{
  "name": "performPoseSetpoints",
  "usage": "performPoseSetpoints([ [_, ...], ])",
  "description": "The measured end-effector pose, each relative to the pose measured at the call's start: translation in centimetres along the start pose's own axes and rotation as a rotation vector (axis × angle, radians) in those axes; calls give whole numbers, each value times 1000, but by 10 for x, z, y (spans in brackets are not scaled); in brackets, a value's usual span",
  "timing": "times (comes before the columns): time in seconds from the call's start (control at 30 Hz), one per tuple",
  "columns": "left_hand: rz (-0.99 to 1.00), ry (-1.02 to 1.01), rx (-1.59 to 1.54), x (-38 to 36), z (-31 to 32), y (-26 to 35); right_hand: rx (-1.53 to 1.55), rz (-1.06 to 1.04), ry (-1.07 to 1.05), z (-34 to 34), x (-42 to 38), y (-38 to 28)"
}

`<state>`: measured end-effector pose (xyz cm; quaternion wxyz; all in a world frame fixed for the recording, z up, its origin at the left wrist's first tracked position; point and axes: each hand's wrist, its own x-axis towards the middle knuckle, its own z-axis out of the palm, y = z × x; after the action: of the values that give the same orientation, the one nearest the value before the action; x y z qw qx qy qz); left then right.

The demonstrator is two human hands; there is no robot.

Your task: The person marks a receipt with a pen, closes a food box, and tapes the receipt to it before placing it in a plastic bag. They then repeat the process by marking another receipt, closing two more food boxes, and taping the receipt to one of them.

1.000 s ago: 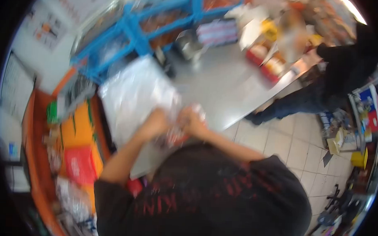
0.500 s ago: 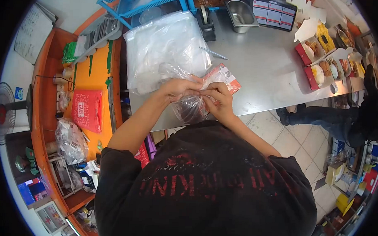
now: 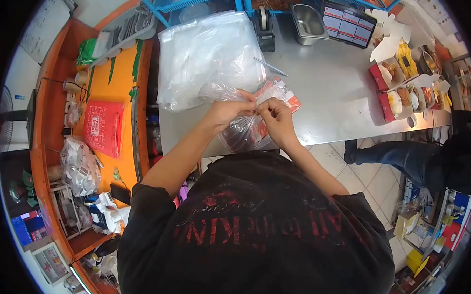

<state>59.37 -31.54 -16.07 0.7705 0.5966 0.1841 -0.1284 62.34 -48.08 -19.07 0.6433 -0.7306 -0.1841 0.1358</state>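
A clear plastic bag (image 3: 236, 134) with something dark inside hangs at the front edge of the counter, close to my body. Its gathered neck is pinched between the fingers of my left hand (image 3: 230, 109). Right beside it, my right hand (image 3: 276, 117) has its fingertips closed on the same twisted plastic. Loose plastic from the bag's top spreads out above both hands. Behind the bag lies a red and white printed packet or paper (image 3: 290, 101), partly covered by plastic. What the bag holds cannot be made out clearly.
A stack of clear plastic bags (image 3: 210, 58) lies on the steel counter (image 3: 331, 93). Nearby stand a tape dispenser (image 3: 263, 29), a steel pan (image 3: 308, 25) and a tablet (image 3: 349, 22). Open food boxes (image 3: 398, 103) sit at right, near another person's leg (image 3: 396, 152). A red bag (image 3: 104, 128) lies left.
My right hand's fingers have curled in tighter at the bag's neck. Both hands stay together on the plastic. The head view has shifted slightly.
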Motion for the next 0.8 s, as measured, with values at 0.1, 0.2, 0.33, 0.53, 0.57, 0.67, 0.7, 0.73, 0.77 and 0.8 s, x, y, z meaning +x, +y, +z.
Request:
performPoseSetpoints([
  [0.1, 11, -7, -9, 1, 0, -5, -46, 2, 7, 2, 2, 0],
  [0.2, 295, -1, 200, -3, 3, -17, 134, 99, 46, 6, 5, 3],
  [0.33, 459, 67, 416, -3, 2, -23, 144, 40, 239, 5, 5, -14],
  [0.53, 591, 4, 532, 0, -1, -18, -135, -5, 4, -16, 10, -24],
  [0.57, 536, 1, 521, 0, -2, -17, 49, 117, 48, -15, 13, -12],
  [0.67, 499, -11, 434, 1, -2, -13, 438, 292, 130, -10, 13, 1],
  [0.7, 502, -7, 434, 1, 1, -10, 644, 342, 167, -7, 14, 3],
  [0.73, 423, 42, 452, 0, 6, -6, 647, 341, 164, -6, 14, 5],
  [0.77, 342, 88, 471, -1, 10, -2, 660, 348, 109, -5, 13, 8],
  [0.8, 339, 88, 473, -4, 16, 1, 671, 356, 56, -5, 11, 9],
])
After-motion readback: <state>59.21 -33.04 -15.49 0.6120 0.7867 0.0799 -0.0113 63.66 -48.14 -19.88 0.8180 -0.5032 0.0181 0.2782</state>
